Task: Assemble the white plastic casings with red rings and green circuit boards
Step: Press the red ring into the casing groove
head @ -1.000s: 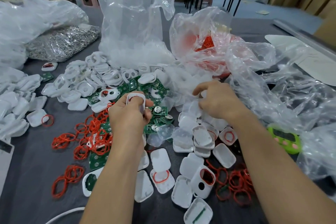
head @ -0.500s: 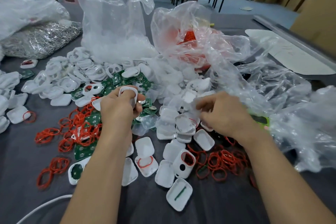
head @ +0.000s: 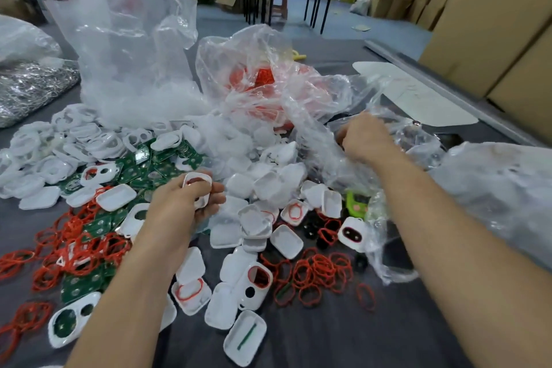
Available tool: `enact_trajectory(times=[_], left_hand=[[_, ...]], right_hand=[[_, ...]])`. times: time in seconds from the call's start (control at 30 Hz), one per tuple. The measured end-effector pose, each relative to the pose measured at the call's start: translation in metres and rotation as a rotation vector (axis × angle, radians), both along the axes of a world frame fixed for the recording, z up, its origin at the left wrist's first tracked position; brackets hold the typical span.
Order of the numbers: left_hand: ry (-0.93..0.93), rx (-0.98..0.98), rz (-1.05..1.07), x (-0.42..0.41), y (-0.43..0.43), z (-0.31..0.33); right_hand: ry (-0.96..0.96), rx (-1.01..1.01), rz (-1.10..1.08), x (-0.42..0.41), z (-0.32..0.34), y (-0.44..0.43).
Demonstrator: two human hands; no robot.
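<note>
— Entry: step in hand, done well?
— Keep the white casing (head: 197, 188) level, red ring (head: 195, 180) seated, while fetching the next part.
— Left hand (head: 185, 206)?
— Forearm low over the table (head: 328, 337), fingers curled round that casing, near the green circuit boards (head: 149, 164).
— Right hand (head: 364, 140)?
— Stretched into the clear bag (head: 418, 140); fingers hidden, grip not discernible.

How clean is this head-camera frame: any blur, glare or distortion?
Head view: wide-angle bending tilts the brown cardboard wall at right; the right hand is motion-smeared; white glare streaks the clear crinkled plastic bag; the left hand and its white plastic casing look fairly sharp; lighting even.
</note>
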State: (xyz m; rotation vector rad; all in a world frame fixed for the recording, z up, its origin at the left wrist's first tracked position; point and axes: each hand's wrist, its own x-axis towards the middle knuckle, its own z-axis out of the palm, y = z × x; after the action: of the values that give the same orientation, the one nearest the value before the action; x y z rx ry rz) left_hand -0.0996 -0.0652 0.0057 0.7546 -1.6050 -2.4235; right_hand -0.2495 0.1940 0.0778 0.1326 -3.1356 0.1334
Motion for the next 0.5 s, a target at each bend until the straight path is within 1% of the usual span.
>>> enact_trajectory(times=[0.07, 0.13, 0.2, 0.27, 0.37, 0.43, 0.5], left_hand=[[-0.006, -0.028, -0.009, -0.002, 0.000, -0.001], [-0.008, -0.040, -0.017, -0.002, 0.000, -0.002], [-0.003, -0.045, -0.021, -0.001, 0.000, -0.002], [0.003, -0.056, -0.027, 0.000, 0.001, -0.002], [0.008, -0.071, -0.029, 0.001, 0.001, -0.001], [0.007, -0.083, -0.034, 0.001, 0.002, -0.001], [0.003, -0.094, -0.038, 0.002, 0.003, 0.000]], right_hand=[[-0.120, 0.086, 0.124, -0.008, -0.009, -0.007], [-0.195, 0.093, 0.144, -0.015, -0.016, -0.010], [-0.227, 0.089, 0.116, -0.021, -0.017, -0.008], [-0.212, 0.087, 0.121, -0.025, -0.018, -0.006], [-0.136, 0.032, 0.083, -0.028, -0.020, 0.001], [-0.068, 0.002, 0.046, -0.025, -0.018, 0.006], [0.041, -0.052, -0.004, -0.020, -0.012, 0.007]])
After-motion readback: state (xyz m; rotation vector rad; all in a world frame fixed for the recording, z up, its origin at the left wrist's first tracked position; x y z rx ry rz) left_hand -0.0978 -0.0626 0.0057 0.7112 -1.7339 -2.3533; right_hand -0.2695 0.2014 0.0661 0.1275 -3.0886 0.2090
